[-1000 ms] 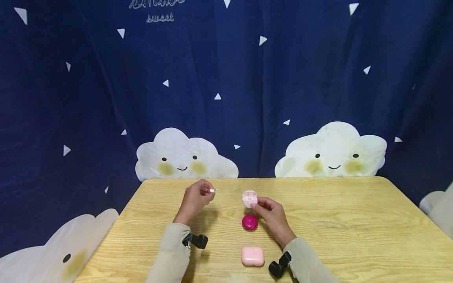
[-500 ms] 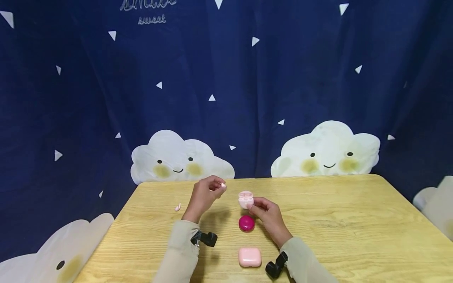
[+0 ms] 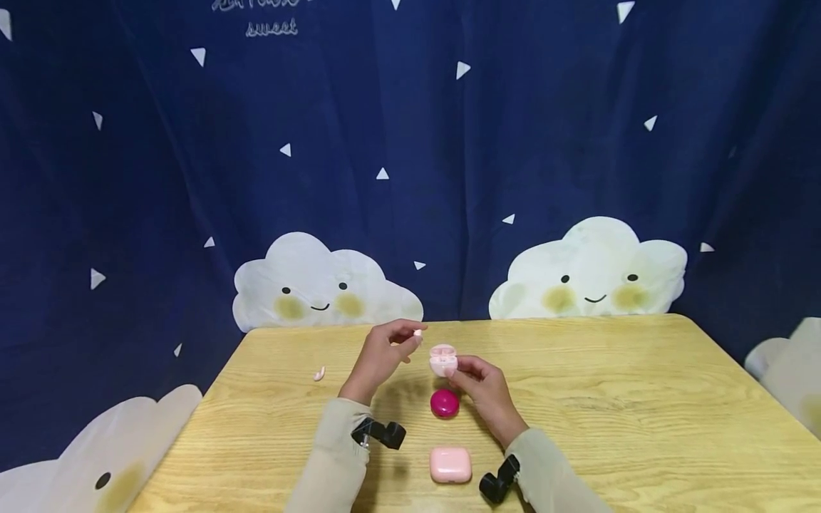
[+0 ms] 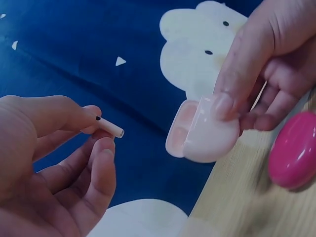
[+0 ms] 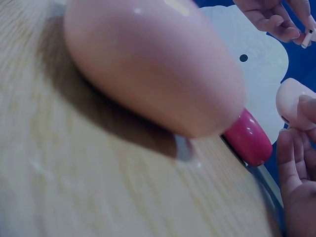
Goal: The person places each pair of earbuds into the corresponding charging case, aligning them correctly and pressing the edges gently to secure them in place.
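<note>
My left hand (image 3: 380,356) pinches a small white-pink wireless earbud (image 4: 112,127) between thumb and forefinger, its stem pointing toward the case in the left wrist view. In my right hand (image 3: 487,393), a pale pink earbud case (image 3: 442,362) is held up with its lid open, gripped at its right side by thumb and fingers. The earbud is just left of the case, apart from it. Another pink earbud (image 3: 319,373) lies on the table left of my left hand. Below the held case sits a round magenta case (image 3: 445,403), its lid closed.
Nearer the front edge, a closed pink rounded-rectangle case (image 3: 450,464) lies on the wooden table (image 3: 609,413); it fills much of the right wrist view. Behind the table hangs a dark blue curtain (image 3: 346,142) with printed clouds.
My left hand has moved right with the earbud, closer to the open case, uncovering the earbud on the table. The right hand keeps holding the case in about the same place.
</note>
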The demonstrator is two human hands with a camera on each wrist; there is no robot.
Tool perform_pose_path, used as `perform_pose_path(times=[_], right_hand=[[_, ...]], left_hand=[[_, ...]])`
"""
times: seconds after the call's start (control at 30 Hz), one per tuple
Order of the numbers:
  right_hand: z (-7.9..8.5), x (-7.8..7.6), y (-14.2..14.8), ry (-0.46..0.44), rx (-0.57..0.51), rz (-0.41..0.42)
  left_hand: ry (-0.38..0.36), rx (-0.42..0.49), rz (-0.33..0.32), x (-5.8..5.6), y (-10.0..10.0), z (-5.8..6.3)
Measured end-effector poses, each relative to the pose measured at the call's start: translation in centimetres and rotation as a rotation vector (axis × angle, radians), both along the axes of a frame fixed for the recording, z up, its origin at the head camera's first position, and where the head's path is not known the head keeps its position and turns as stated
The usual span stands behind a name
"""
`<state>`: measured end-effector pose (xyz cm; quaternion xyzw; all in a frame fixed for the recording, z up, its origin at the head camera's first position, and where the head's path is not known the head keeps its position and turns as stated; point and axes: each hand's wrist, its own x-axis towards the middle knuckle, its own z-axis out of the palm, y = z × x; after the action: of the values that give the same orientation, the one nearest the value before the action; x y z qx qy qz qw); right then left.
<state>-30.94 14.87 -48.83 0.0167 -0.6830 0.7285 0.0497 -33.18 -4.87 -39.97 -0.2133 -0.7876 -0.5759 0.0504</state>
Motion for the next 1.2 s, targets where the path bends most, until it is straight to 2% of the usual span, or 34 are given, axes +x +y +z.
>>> perform_pose_path(times=[0.17, 0.33, 0.47, 0.67, 0.83, 0.93, 1.2], right_hand=[[0.8, 0.3, 0.0, 0.009, -0.003, 0.021], [2.4, 1.4, -0.2, 0.023, 0.008, 0.036], [2.6, 1.5, -0.3, 0.014, 0.011, 0.039], [2.4, 1.3, -0.2, 0.020, -0.007, 0.047], [0.7, 0.2, 0.2, 0.024, -0.007, 0.031], [-0.1, -0.3, 0.3, 0.031, 0.001, 0.016], [-0.4, -0.2, 0.0, 0.035, 0.024, 0.005]], left_hand=[[0.008, 0.024, -0.014, -0.1, 0.4, -0.2], [0.041, -0.048, -0.011, -0.2, 1.1, -0.5], [0.075, -0.104, -0.003, -0.1, 1.7, -0.7], [0.095, -0.143, 0.027, 0.1, 2.4, -0.9], [0.101, -0.172, 0.058, 0.2, 2.7, -0.9], [0.100, -0.200, 0.053, 0.2, 2.8, -0.9], [0.094, -0.268, 0.048, 0.4, 2.7, -1.2]])
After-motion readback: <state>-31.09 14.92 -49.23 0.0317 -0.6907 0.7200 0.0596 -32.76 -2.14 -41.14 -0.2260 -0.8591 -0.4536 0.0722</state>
